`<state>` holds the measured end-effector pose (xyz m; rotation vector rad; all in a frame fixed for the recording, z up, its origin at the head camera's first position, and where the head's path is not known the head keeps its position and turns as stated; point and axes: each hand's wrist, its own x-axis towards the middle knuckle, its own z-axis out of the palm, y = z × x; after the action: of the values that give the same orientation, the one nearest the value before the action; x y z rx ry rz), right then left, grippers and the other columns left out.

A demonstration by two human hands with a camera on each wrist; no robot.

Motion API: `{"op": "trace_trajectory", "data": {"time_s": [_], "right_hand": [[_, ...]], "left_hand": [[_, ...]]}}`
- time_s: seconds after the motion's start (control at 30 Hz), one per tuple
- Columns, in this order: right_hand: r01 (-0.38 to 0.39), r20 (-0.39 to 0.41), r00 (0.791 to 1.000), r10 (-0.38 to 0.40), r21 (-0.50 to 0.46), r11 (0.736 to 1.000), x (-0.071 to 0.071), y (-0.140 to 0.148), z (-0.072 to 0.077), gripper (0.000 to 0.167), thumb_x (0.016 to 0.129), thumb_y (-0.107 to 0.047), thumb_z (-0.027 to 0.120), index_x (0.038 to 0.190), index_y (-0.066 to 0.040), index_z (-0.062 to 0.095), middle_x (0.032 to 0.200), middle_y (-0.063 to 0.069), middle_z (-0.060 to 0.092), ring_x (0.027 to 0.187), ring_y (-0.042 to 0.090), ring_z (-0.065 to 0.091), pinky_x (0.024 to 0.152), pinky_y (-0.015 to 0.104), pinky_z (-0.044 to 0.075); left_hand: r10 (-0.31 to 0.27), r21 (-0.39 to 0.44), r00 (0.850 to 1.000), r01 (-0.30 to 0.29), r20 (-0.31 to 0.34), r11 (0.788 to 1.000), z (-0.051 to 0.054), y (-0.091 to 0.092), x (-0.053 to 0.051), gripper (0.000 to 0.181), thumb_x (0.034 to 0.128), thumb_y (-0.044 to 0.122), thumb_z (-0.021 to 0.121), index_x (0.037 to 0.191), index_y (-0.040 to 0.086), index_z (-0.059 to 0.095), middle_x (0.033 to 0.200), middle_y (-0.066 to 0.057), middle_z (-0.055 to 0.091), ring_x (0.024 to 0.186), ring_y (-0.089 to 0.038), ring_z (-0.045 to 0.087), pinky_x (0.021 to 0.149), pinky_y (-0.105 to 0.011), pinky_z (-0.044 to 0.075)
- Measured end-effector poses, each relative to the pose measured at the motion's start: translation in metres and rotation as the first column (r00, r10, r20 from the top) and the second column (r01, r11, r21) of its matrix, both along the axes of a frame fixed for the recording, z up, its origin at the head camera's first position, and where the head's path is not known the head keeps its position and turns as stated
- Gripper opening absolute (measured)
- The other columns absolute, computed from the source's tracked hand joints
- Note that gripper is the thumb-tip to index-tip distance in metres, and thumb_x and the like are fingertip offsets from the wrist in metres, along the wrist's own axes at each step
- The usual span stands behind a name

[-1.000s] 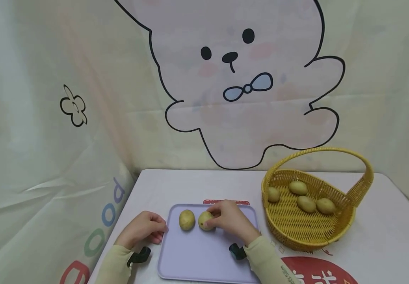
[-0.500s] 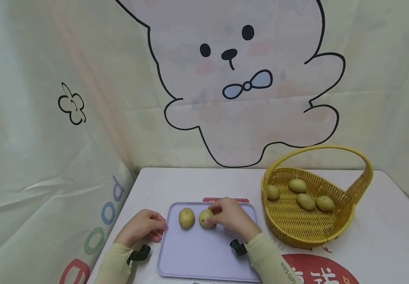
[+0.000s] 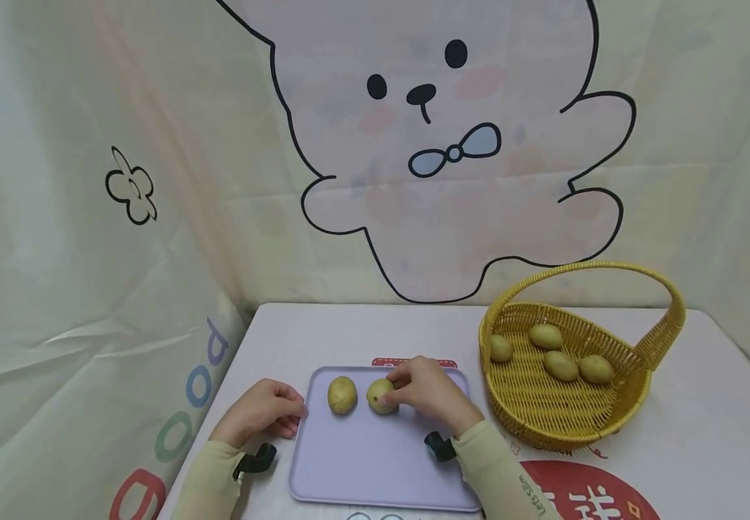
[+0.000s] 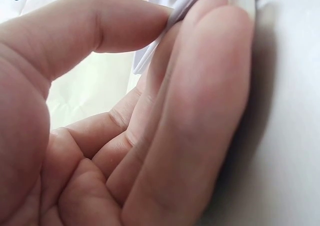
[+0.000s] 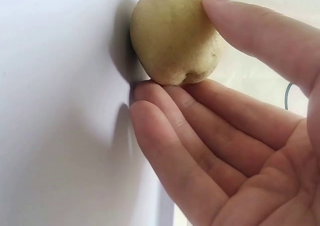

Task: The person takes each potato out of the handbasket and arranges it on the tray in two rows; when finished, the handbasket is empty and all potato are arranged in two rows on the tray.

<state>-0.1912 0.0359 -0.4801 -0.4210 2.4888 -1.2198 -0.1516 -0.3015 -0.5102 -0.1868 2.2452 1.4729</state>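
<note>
On the lavender tray [image 3: 375,462] lie two potatoes side by side. My right hand [image 3: 432,393] holds the right-hand potato [image 3: 381,396] between thumb and fingers; the right wrist view shows that potato [image 5: 175,35] against the tray surface, thumb on one side and fingertips on the other. The other potato [image 3: 342,395] lies a little to the left, untouched. At the tray's left edge, my left hand [image 3: 263,412] pinches the rim between thumb and fingers, as the left wrist view shows with the rim [image 4: 185,5] between them.
A yellow wicker basket [image 3: 563,419] with a tall handle stands right of the tray, with several potatoes [image 3: 561,366] inside. The white table [image 3: 323,332] has red printed areas. Behind it hangs a cloth [image 3: 453,217] with a cartoon figure.
The held potato has shifted slightly to the right with my right hand, widening the gap to the other potato. My left hand stays at the tray's edge. The head view has tilted slightly.
</note>
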Motion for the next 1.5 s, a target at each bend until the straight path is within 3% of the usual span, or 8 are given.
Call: {"op": "trace_trajectory", "data": {"time_s": [0.4,0.6,0.73,1.0,1.17,1.3,1.5], "right_hand": [[0.028,-0.012,1.000,-0.028,0.022,0.999,-0.006,0.009,0.011,0.045,0.082,-0.029,0.095,0.118,-0.006,0.081,0.111,0.004,0.081,0.103,0.018,0.073,0.091,0.045,0.062],[0.031,-0.025,0.999,-0.031,0.021,0.999,-0.003,0.012,0.016,0.046,0.084,-0.027,0.094,0.121,-0.005,0.080,0.109,0.004,0.081,0.101,0.016,0.073,0.092,0.043,0.062],[0.010,-0.076,0.997,-0.007,0.038,0.999,0.004,0.024,0.027,0.046,0.084,-0.029,0.093,0.122,-0.005,0.080,0.108,0.004,0.081,0.098,0.013,0.072,0.089,0.039,0.061],[-0.089,-0.167,0.982,0.094,0.035,0.995,0.028,0.085,0.073,0.042,0.086,-0.032,0.091,0.121,-0.010,0.081,0.109,-0.001,0.080,0.100,0.016,0.074,0.085,0.030,0.061],[-0.064,-0.198,0.977,0.086,0.114,0.991,0.038,0.133,0.095,0.040,0.089,-0.037,0.089,0.121,-0.013,0.081,0.108,-0.004,0.080,0.100,0.013,0.074,0.085,0.029,0.062],[-0.006,-0.223,0.974,0.047,0.183,0.983,0.033,0.168,0.100,0.041,0.090,-0.039,0.088,0.121,-0.013,0.081,0.108,-0.003,0.081,0.098,0.011,0.073,0.084,0.030,0.062],[0.124,-0.254,0.965,-0.060,0.242,0.962,0.007,0.210,0.089,0.048,0.094,-0.043,0.084,0.127,-0.010,0.078,0.116,0.006,0.080,0.107,0.021,0.074,0.091,0.042,0.062]], "left_hand": [[-0.021,-0.022,0.999,0.020,-0.032,1.000,0.012,0.006,-0.008,0.019,0.0934,0.015,0.076,0.101,-0.002,0.074,0.072,-0.006,0.069,0.061,-0.013,0.067,0.061,-0.028,0.063],[-0.020,-0.016,0.999,0.019,-0.036,1.000,0.010,0.005,-0.010,0.019,0.0936,0.015,0.076,0.100,-0.003,0.074,0.071,-0.005,0.068,0.060,-0.012,0.066,0.060,-0.028,0.063],[-0.014,-0.018,1.000,0.014,-0.024,1.000,0.007,0.000,-0.005,0.019,0.0937,0.016,0.077,0.099,-0.002,0.074,0.070,-0.004,0.068,0.059,-0.012,0.066,0.060,-0.028,0.062],[-0.022,-0.035,0.999,0.022,-0.023,0.999,0.003,-0.007,0.001,0.019,0.0947,0.015,0.075,0.100,-0.002,0.074,0.072,-0.004,0.068,0.062,-0.012,0.067,0.061,-0.028,0.063],[-0.031,-0.011,0.999,0.031,-0.016,0.999,0.002,-0.006,0.000,0.019,0.0951,0.017,0.075,0.098,-0.002,0.073,0.073,-0.004,0.069,0.064,-0.013,0.068,0.062,-0.028,0.063],[-0.035,-0.010,0.999,0.035,-0.012,0.999,0.001,-0.005,0.000,0.020,0.0949,0.017,0.076,0.098,-0.002,0.073,0.075,-0.005,0.070,0.065,-0.014,0.068,0.062,-0.029,0.064],[-0.048,-0.001,0.999,0.048,-0.008,0.999,0.000,-0.003,0.001,0.019,0.0946,0.016,0.075,0.099,-0.002,0.073,0.074,-0.004,0.070,0.064,-0.013,0.068,0.062,-0.028,0.063]]}}
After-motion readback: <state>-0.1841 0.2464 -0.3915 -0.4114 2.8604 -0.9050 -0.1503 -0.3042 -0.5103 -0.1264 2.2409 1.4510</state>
